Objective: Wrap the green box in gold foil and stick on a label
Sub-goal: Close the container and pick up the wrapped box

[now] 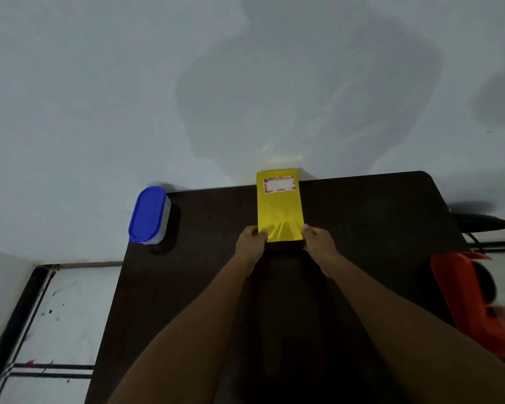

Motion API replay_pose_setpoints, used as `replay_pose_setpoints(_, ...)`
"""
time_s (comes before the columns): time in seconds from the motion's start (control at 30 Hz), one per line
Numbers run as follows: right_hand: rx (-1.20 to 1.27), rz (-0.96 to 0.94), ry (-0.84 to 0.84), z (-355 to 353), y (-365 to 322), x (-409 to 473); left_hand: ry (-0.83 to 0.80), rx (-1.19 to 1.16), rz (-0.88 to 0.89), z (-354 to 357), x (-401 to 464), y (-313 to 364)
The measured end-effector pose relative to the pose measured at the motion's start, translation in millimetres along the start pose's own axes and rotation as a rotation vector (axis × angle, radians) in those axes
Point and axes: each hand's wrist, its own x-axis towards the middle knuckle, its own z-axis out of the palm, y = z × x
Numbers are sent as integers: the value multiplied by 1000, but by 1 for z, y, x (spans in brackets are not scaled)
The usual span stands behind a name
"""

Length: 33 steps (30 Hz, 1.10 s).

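At far table edge: gold-wrapped box (280, 208), label (278, 184) stuck on
Left hand (251, 243): gripping near-left corner
Right hand (318, 242): gripping near-right corner
Far-left corner: blue-lidded tub (148, 214)

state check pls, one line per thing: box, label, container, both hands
gold-foil-wrapped box: fully covered in foil, no green showing, lying flat on the dark table, far end at the table's back edge
label: stuck on the box top, near its far end
blue-lidded container: lid on, at the table's far left corner
left hand: grips the box's near left corner
right hand: grips the box's near right corner
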Motion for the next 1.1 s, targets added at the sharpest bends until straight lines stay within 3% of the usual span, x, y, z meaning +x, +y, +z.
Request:
replay_pose_setpoints(0.13,7,5,32,-2,-12,-8,80,-52,11,-11,-3,-2)
replay_pose_setpoints(0.47,-270,-473,217,15,-31,-42,235,-18,57,-62,-30,-1)
replay_pose_setpoints(0.63,-349,-680,187,51,-34,-76,270,243,125,-97,-60,-14)
replay_pose_setpoints(0.8,-412,-563,-54,91,-20,-85,136,714,85,-131,-71,-50)
replay_pose_setpoints(0.9,-537,-517,-134,110,-10,-83,136,922,70,-144,-72,-75)
replay_pose_setpoints(1.1,-835,-482,-157,144,6,-72,162,868,101,-143,-65,-115)
